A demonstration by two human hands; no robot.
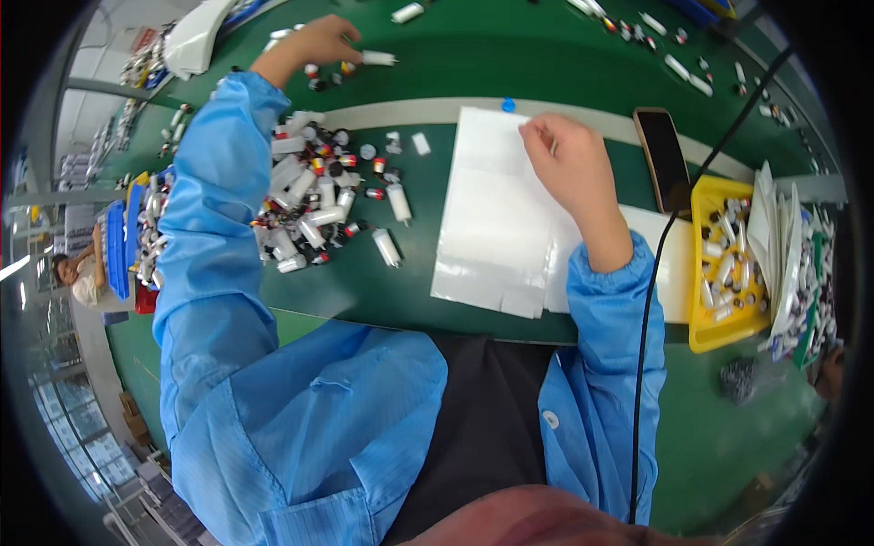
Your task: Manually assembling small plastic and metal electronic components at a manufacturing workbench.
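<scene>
Stretched out over the far left of the green table, my left hand (314, 45) has its fingers bent and apart. Its fingertips are at the end of a white plastic cylinder (378, 58), and I cannot tell whether they touch it. Below that hand lie small red, yellow and black parts (314, 77). My right hand (574, 164) is closed, thumb and fingers curled together, above a stack of white plastic bags (492, 218). Whatever the fingers hold, if anything, is hidden. A small blue cap (508, 105) sits at the bags' far edge.
A heap of white cylinders and dark caps (305, 196) lies beside my left sleeve. A phone (663, 159) lies right of my right hand. Further right stands a yellow bin (706, 318) of similar parts. A black cable (648, 328) hangs across the right side.
</scene>
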